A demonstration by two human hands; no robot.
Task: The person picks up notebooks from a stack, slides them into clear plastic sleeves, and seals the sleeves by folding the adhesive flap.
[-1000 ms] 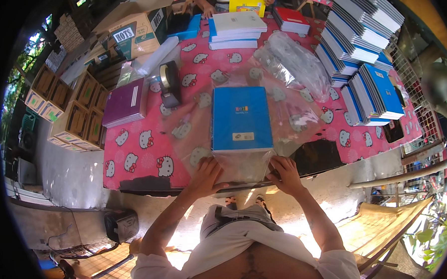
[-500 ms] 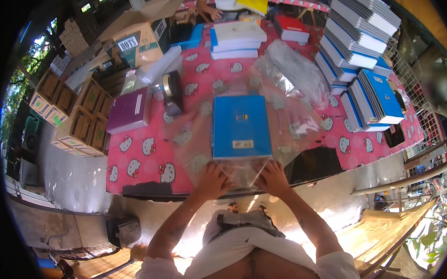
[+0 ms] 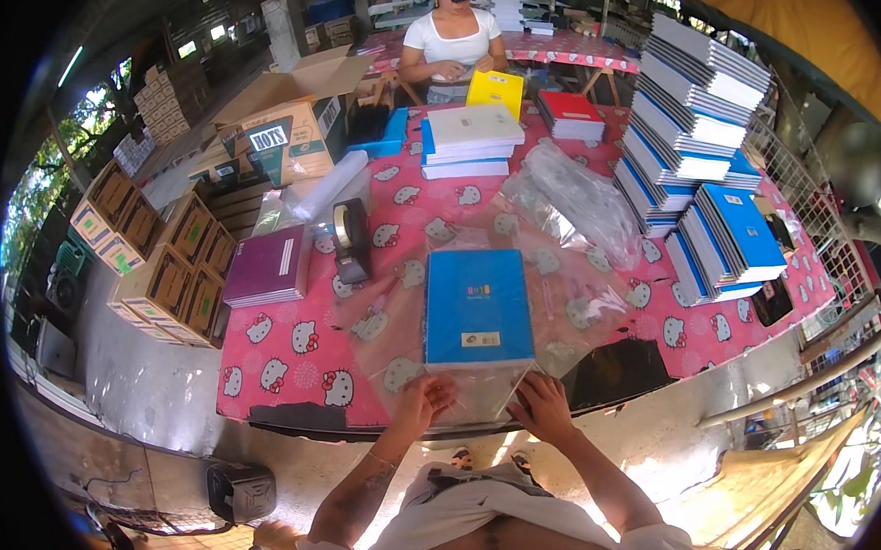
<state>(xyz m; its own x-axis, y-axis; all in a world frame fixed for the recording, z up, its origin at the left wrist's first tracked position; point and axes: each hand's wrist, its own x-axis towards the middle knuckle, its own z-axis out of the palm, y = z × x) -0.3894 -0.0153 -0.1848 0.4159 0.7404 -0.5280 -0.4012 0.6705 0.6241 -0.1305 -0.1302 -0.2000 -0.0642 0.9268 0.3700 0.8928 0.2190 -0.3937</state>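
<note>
A blue-covered stack of notebooks (image 3: 480, 306) lies on a clear plastic sheet (image 3: 383, 346) spread over the pink table. The film shows around the stack and in front of its near edge. My left hand (image 3: 423, 402) is at the film's front left, just off the stack's near corner, fingers loosely bent and apart with nothing visible in them. On the film at the front right rests my right hand (image 3: 543, 407), its fingers stretched out and apart. Left of the stack stands a black tape dispenser (image 3: 351, 242).
Purple notebooks (image 3: 267, 265) lie at the left, crumpled plastic (image 3: 581, 207) behind. Tall notebook piles (image 3: 688, 129) line the right side. White-topped notebooks (image 3: 473, 139), red notebooks (image 3: 570, 117) and an open carton (image 3: 294, 131) are farther back. A person (image 3: 452, 45) stands beyond, by a yellow notebook (image 3: 495, 93).
The view has tilted up, so the table sits lower in the picture. My left hand has turned and come away from the stack's near edge; my right hand stays at the front right of the film.
</note>
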